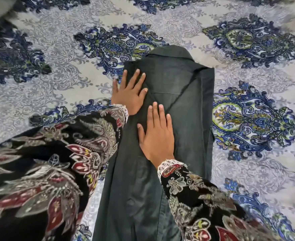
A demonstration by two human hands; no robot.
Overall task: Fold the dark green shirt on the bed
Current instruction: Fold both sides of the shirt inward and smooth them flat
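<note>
Shirt (178, 80) lengthwise away from person, collar far, under both flat hands

The shirt (178, 105) lies lengthwise on the bedspread (56, 80), collar at the far end. The left hand (128, 94) rests on its far left edge; the right hand (156, 134) lies nearer, on the shirt's middle.

— How do the hands lie?

— Both flat, palms down. The left hand (128, 94) reaches further forward, fingers (136, 75) straight and spread, thumb out to the side.

— And the right?

— The right hand (156, 136) sits nearer the body, fingers straight and close together. Both forearms wear patterned sleeves (200, 197) with lace cuffs; the left one looks slightly blurred.
</note>
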